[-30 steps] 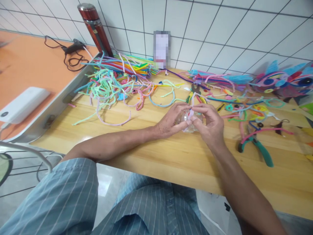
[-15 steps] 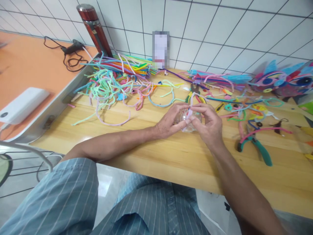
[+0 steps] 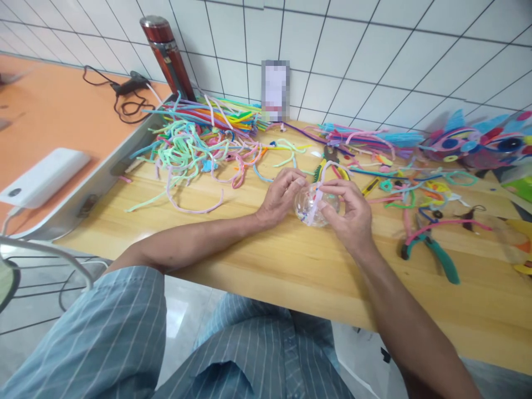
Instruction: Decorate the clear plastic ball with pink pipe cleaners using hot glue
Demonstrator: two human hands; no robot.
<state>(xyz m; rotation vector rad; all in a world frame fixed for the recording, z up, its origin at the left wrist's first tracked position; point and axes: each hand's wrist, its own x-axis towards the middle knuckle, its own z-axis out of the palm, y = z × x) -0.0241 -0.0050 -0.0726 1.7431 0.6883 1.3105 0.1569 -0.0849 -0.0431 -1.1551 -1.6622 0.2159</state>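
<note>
A clear, round plastic ball (image 3: 305, 208) with small coloured bits rests on the wooden table in front of me. Across it runs a pale lilac pipe cleaner (image 3: 316, 208), whose upper end bends over to the right above the ball. My right hand (image 3: 349, 210) pinches this pipe cleaner against the ball between thumb and fingers. At the ball's left side is my left hand (image 3: 280, 199), its fingers curled in; whether anything is inside them is hidden. Just behind the ball lie pliers with yellow-green handles (image 3: 319, 169).
Tangled pipe cleaners (image 3: 183, 147) and a bundle (image 3: 224, 113) lie back left, near a red thermos (image 3: 168, 58). A phone (image 3: 275, 88) leans on the tiled wall. Teal-handled pliers (image 3: 443, 257) lie right, with decorated figures (image 3: 457, 141) behind. A white power bank (image 3: 45, 176) sits left.
My left hand has drawn back left from the pipe cleaner and curled its fingers, uncovering more of the ball. My right hand still pinches the pipe cleaner. The view has shifted slightly.
</note>
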